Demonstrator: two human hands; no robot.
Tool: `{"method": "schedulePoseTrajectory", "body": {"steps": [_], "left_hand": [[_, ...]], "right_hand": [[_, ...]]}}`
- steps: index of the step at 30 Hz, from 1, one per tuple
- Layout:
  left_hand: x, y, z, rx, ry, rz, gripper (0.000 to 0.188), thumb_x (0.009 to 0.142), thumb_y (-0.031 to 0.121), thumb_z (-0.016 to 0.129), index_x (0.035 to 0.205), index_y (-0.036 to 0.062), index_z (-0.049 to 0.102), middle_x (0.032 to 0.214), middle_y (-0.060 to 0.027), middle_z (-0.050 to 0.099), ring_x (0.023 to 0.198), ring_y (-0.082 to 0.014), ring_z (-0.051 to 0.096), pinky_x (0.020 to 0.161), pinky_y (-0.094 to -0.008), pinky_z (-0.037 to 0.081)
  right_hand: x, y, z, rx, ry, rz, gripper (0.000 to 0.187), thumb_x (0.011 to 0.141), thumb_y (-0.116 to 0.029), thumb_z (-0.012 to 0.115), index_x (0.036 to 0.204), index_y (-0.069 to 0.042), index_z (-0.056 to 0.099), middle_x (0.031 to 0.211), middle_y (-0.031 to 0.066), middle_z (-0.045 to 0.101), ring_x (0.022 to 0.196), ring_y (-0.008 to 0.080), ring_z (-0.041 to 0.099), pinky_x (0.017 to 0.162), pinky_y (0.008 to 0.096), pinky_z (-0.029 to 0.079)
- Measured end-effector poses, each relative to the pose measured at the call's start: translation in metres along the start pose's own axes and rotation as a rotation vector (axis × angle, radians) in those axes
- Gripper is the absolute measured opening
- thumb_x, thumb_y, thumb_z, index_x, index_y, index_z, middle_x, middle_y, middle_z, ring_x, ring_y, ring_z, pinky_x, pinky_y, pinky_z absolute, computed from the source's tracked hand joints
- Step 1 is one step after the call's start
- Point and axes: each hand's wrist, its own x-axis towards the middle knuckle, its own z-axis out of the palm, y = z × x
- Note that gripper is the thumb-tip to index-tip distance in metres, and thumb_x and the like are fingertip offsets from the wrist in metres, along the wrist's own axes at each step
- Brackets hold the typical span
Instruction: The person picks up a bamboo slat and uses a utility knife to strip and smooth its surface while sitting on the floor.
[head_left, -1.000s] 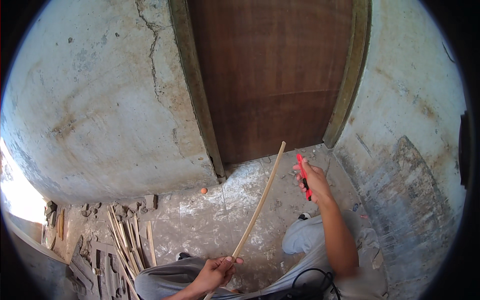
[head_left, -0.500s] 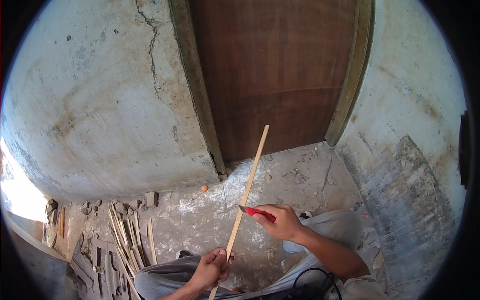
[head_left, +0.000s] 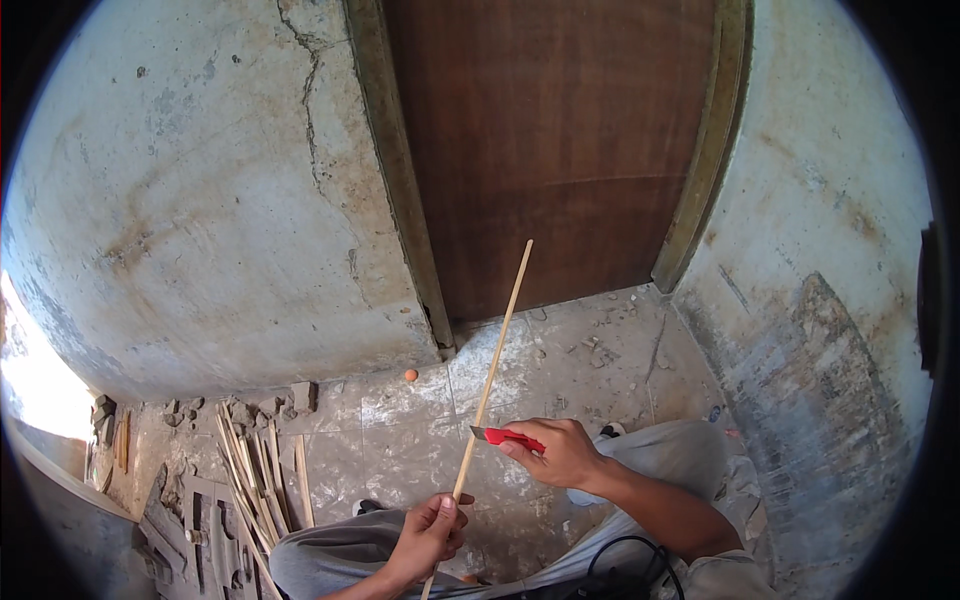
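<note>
A long thin wooden strip [head_left: 499, 350] slants up and away from my lap, its narrow edge turned toward me. Near its lower end my left hand [head_left: 432, 530] is closed around it, thumb on top. My right hand [head_left: 560, 453] grips a red utility knife [head_left: 508, 438] whose short grey blade points left. The blade meets the strip a little above my left hand, or lies just beside it; the exact contact is too small to tell.
Several more wooden strips [head_left: 262, 480] lean in a bundle at the left, by grey broken slabs [head_left: 205, 530] and stone chunks [head_left: 303, 397]. A small orange ball [head_left: 411, 375] lies near the wall. Ahead stands a brown door [head_left: 550, 150]. A black cable [head_left: 630, 542] loops over my lap.
My right hand has brought the knife slightly down and left along the strip. The strip has been turned, from its wider face to a narrower edge. My left hand stays closed on it.
</note>
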Motion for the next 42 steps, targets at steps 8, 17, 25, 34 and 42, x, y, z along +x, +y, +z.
{"method": "schedulePoseTrajectory", "body": {"steps": [8, 17, 25, 34, 42], "left_hand": [[0.001, -0.007, -0.001, 0.073, -0.049, 0.065, 0.037, 0.106, 0.029, 0.042, 0.123, -0.0018, 0.055, 0.07, 0.0038, 0.042, 0.052, -0.0025, 0.034, 0.046, -0.0209, 0.029], [0.003, -0.017, -0.002, 0.261, -0.048, 0.201, 0.039, 0.108, 0.029, 0.036, 0.118, -0.0044, 0.054, 0.065, 0.0041, 0.038, 0.052, -0.0043, 0.032, 0.048, -0.022, 0.029], [0.001, -0.008, -0.001, 0.094, -0.098, 0.057, 0.038, 0.107, 0.03, 0.037, 0.112, -0.0034, 0.054, 0.063, 0.0044, 0.036, 0.05, -0.0047, 0.029, 0.046, -0.0224, 0.028], [-0.004, -0.028, 0.006, 0.107, -0.046, 0.187, 0.038, 0.104, 0.036, 0.048, 0.1, 0.0004, 0.062, 0.059, 0.0064, 0.039, 0.051, -0.0038, 0.034, 0.046, -0.0229, 0.028], [-0.003, -0.013, 0.004, -0.03, -0.136, 0.008, 0.036, 0.108, 0.027, 0.036, 0.108, -0.0041, 0.054, 0.06, 0.0046, 0.034, 0.048, -0.0038, 0.028, 0.044, -0.0232, 0.024]], "right_hand": [[0.0, -0.001, 0.0, -0.033, -0.011, -0.052, 0.029, 0.089, -0.03, 0.071, 0.103, -0.004, 0.071, 0.084, 0.0125, 0.071, 0.067, 0.0263, 0.07, 0.059, 0.0328, 0.055], [0.002, -0.007, -0.005, -0.188, -0.016, -0.107, 0.029, 0.086, -0.031, 0.073, 0.099, -0.005, 0.072, 0.07, 0.0074, 0.067, 0.055, 0.0237, 0.065, 0.049, 0.0333, 0.05], [0.004, -0.004, -0.005, -0.235, 0.052, -0.082, 0.027, 0.085, -0.032, 0.074, 0.098, -0.008, 0.073, 0.067, 0.0059, 0.066, 0.054, 0.0231, 0.065, 0.048, 0.034, 0.05], [0.019, 0.012, -0.028, -0.282, -0.017, 0.164, 0.028, 0.086, -0.032, 0.072, 0.094, -0.006, 0.074, 0.07, 0.0134, 0.067, 0.06, 0.0321, 0.066, 0.053, 0.0389, 0.051], [0.018, 0.013, -0.021, -0.315, 0.065, 0.184, 0.032, 0.089, -0.04, 0.064, 0.092, -0.009, 0.074, 0.075, 0.0122, 0.07, 0.066, 0.0325, 0.068, 0.056, 0.0434, 0.053]]}}
